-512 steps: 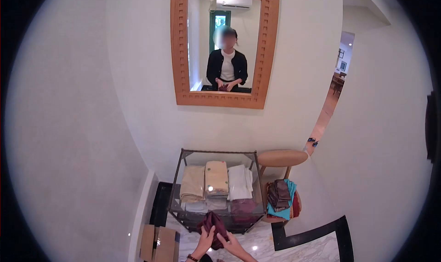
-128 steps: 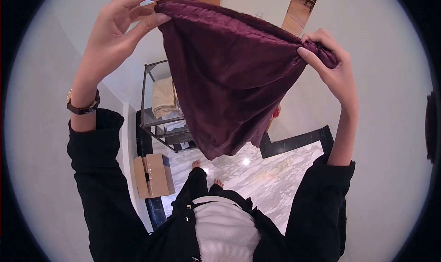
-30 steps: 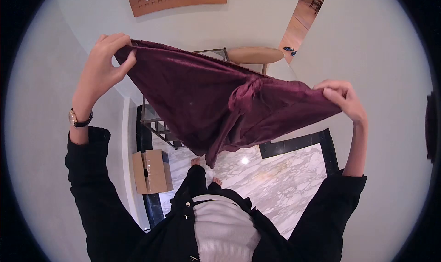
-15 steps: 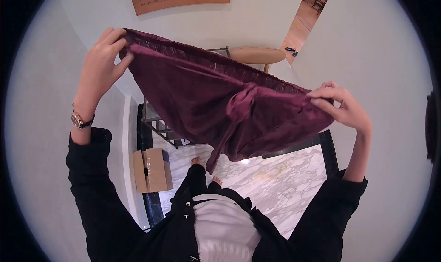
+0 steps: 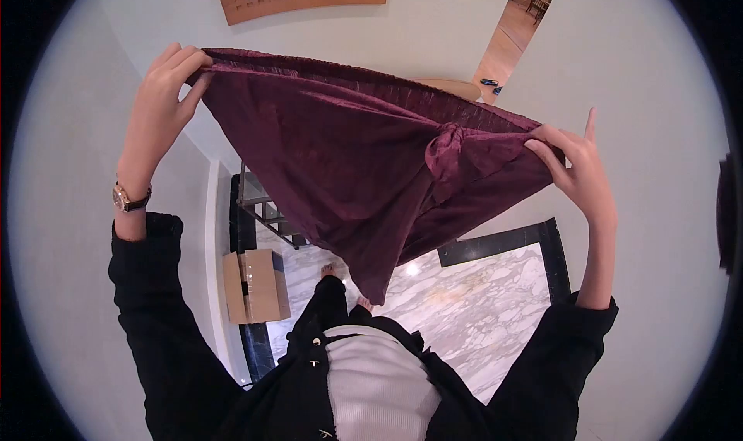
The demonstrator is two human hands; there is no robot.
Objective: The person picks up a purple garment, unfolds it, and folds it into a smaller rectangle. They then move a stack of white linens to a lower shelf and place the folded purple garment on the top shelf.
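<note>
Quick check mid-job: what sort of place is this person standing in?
Probably a room in a home, though I can't be certain. The signs are a wall mirror in a notched orange-brown wooden frame, a grey-veined white marble floor with a black border, and the person's bare feet.

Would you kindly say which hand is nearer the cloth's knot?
The right hand, close to the knot; the left hand holds the cloth farther off.

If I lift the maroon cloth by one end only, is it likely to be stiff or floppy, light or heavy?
The maroon cloth would probably hang floppy: it sags in folds between the left hand and right hand. It is likely light, since both hands merely pinch its upper edge. Its slight sheen suggests it may slip.
</note>
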